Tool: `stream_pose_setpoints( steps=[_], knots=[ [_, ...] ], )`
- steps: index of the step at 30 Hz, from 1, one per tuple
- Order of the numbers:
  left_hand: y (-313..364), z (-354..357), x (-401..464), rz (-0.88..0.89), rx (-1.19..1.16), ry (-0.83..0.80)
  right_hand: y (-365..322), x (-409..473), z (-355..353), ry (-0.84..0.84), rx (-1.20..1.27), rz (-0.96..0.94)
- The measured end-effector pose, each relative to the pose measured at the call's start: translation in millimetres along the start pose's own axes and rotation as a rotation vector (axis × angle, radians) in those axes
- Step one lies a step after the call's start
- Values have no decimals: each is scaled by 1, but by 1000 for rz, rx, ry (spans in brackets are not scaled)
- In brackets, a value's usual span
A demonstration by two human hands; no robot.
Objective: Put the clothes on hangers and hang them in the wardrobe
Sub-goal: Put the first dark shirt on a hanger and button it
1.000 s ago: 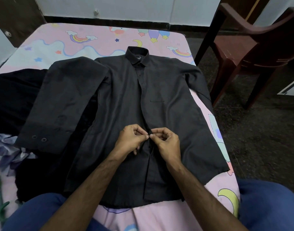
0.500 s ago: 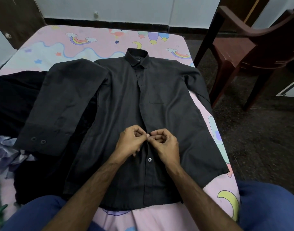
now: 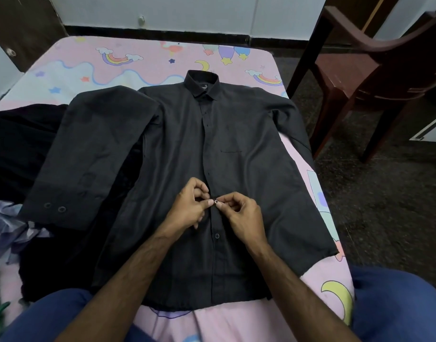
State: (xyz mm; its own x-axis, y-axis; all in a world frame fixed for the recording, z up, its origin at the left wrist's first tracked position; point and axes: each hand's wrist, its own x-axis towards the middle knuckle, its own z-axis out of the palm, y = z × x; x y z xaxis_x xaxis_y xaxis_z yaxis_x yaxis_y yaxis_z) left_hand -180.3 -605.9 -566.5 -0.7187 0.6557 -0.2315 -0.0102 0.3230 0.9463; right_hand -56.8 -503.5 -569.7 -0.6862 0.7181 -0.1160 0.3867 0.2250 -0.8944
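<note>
Where both hands (image 3: 218,209) pinch, shirt (image 3: 249,188) lies beneath.

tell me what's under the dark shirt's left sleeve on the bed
The folded sleeve lies over another black garment, which shows past its edge, and near the cuff over a crumpled lilac cloth. Whatever lies directly beneath the sleeve is covered.

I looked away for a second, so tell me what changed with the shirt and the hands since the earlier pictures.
Both hands moved slightly up the front placket of the black shirt. The left hand and right hand now pinch a button between their fingertips. A lower button, covered a second ago, is now exposed below them. The shirt stays flat on the bed, its sleeve folded as before.
</note>
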Motion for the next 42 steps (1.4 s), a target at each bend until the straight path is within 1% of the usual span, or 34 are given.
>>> stream_pose_setpoints(
  steps=[3,5,7,10,11,13,15,17,19,21,24,27,29,31,32,34,35,37,39,40,42],
  knots=[
    [2,0,0,10,44,-19,0,-1,0,-1,-113,-37],
    [4,1,-3,38,135,-7,-1,0,-2,-12,-194,-50],
    [6,1,-6,76,200,11,-5,8,-8,-90,-234,-42],
    [7,3,-6,99,204,42,-16,26,-20,-282,-288,-3],
    [8,3,-6,93,190,52,-20,34,-23,-290,-332,-14],
    [9,3,-4,68,158,60,-30,49,-23,-180,-404,-89],
    [9,2,-2,37,124,58,-43,61,-16,-89,-372,-152],
    [8,0,2,14,88,61,-55,69,-4,-116,-378,-137],
    [8,-3,5,5,68,86,-60,76,6,-149,-528,-105],
    [6,-7,8,56,110,153,-58,80,11,-146,-639,-99],
    [2,-18,14,225,280,258,-52,81,12,-113,-639,-114],
    [1,-29,26,306,416,229,-46,77,13,-78,-632,-171],
    [4,-33,37,335,467,199,-44,73,18,-75,-735,-232],
    [7,-33,46,362,504,167,-43,67,25,-32,-854,-322],
    [7,-33,48,368,524,150,-43,66,26,-4,-876,-372],
    [4,-29,49,383,568,133,-41,67,24,13,-843,-428],
    [1,-27,49,407,595,144,-38,69,21,9,-791,-417],
    [-8,-24,53,461,668,171,-32,76,13,20,-624,-325],
    [-9,-22,59,482,723,185,-29,79,6,40,-411,-181],
    [-7,-20,61,473,729,183,-27,81,4,34,-317,-118],
    [-2,-16,62,432,724,179,-24,84,2,25,-196,-55]
  ],
)
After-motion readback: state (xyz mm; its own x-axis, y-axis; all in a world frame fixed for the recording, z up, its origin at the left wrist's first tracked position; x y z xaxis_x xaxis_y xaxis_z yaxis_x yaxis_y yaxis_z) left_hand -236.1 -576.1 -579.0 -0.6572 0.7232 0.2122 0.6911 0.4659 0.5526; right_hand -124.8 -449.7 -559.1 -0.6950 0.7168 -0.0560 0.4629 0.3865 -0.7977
